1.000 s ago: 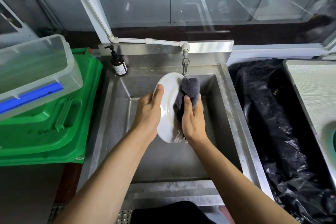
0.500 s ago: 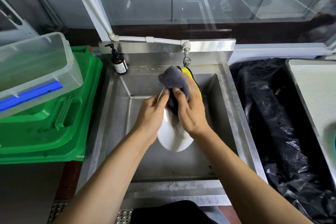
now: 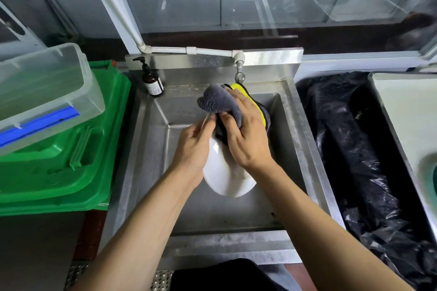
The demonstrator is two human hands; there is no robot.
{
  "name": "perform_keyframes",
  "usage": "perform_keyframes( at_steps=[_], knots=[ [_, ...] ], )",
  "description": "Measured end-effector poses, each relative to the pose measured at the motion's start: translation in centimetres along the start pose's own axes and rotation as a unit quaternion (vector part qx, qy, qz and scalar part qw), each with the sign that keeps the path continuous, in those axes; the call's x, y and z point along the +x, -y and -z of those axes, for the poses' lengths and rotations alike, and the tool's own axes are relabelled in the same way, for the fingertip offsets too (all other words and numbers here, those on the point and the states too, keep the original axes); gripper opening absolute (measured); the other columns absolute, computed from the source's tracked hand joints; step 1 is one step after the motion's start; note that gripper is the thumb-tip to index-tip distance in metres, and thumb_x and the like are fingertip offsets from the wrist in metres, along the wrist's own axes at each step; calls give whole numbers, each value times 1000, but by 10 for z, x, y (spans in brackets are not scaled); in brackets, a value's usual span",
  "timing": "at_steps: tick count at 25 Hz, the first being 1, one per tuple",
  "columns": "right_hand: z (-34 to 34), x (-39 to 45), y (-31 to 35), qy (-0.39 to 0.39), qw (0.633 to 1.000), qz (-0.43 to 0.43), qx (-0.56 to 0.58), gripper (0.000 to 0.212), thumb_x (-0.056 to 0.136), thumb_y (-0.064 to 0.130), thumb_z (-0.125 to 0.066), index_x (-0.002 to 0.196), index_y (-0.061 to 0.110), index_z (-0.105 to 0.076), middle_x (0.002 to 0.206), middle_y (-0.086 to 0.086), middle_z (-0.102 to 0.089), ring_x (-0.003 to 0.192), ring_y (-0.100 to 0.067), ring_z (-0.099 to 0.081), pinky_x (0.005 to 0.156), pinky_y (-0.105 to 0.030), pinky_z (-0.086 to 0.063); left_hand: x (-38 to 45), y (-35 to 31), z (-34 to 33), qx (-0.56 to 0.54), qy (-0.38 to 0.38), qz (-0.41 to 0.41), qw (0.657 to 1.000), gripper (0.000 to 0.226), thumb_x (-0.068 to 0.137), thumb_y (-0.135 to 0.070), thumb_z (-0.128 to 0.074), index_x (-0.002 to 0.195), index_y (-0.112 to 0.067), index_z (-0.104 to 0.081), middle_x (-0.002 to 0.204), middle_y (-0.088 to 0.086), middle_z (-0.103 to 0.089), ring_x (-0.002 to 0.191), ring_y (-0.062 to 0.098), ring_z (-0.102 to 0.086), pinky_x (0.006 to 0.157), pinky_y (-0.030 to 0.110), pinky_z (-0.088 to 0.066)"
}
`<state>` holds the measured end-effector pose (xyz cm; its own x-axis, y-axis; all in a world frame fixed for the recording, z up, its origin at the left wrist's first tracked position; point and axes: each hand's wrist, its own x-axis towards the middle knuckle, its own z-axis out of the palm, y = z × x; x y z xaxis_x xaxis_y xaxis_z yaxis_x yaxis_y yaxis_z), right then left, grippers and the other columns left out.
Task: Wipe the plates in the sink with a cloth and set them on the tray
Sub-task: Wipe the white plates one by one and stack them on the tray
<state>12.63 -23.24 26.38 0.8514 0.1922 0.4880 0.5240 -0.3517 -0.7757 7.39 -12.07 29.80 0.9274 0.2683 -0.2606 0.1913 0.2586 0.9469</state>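
Over the steel sink [image 3: 293, 139] a white plate [image 3: 224, 177] is held on edge, tilted. My left hand [image 3: 195, 149] grips its left rim, thumb near the top. My right hand [image 3: 246, 134] holds a grey cloth with a yellow side [image 3: 217, 101], bunched over the plate's upper part, which the cloth and hand hide. Only the plate's lower half shows. A pale tray [image 3: 406, 111] lies at the right edge of the view.
A brown pump bottle [image 3: 152, 81] stands at the sink's back left corner, a tap [image 3: 239, 71] above the back wall. Stacked green lids [image 3: 71, 160] and a clear plastic box [image 3: 42, 87] sit to the left. A black plastic bag [image 3: 354, 149] fills the space right of the sink.
My right hand has carried the cloth from the plate's face up over its top rim, showing the cloth's yellow side. The plate has turned more edge-on and sits a little lower.
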Motion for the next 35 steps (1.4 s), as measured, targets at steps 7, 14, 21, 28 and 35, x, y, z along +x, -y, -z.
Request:
perform_keyframes(
  at_steps=[7, 14, 21, 28, 35],
  knots=[
    [18, -17, -16, -97, 902, -409, 100, 31, 106, 41, -43, 116, 23, -66, 114, 0, -70, 113, -21, -63, 100, -37, -47, 3, -9, 7, 42, -67, 19, 997, 25, 96, -40, -64, 83, -19, -72, 74, -23, -72, 76, -6, -65, 79, 20, -48],
    [-21, -72, 14, -209, 843, -468, 161, 47, 105, 41, -41, 148, 23, -47, 140, 3, -59, 132, -16, -53, 117, -41, -37, 13, -5, -14, -21, -158, 39, 986, 33, 98, -45, -60, 111, -16, -68, 108, -3, -73, 106, 19, -67, 96, 36, -54],
    [-37, -91, 52, -64, 980, -180, 64, 57, 104, 30, -44, 157, 36, -26, 167, 21, -15, 158, -5, -5, 129, -48, -11, 14, -15, -17, -62, -142, 70, 986, 29, 99, -40, -58, 86, -16, -69, 81, -1, -74, 78, 19, -71, 71, 30, -58],
    [-23, -67, 39, -34, 995, -84, 30, 60, 101, 19, -51, 159, 18, -35, 167, 3, -27, 157, -9, -18, 127, -48, -21, 10, -26, -4, -123, -41, 122, 984, 33, 97, -34, -62, 98, -4, -74, 99, 15, -77, 90, 27, -73, 89, 38, -58],
    [-3, -11, 32, -31, 983, -179, 21, 53, 104, 22, -47, 155, 13, -41, 167, -5, -30, 148, 2, -17, 127, -27, -14, -2, -16, 1, -94, -26, 79, 992, 33, 102, -27, -55, 119, -3, -69, 114, 15, -74, 106, 24, -71, 94, 36, -56]
  ],
)
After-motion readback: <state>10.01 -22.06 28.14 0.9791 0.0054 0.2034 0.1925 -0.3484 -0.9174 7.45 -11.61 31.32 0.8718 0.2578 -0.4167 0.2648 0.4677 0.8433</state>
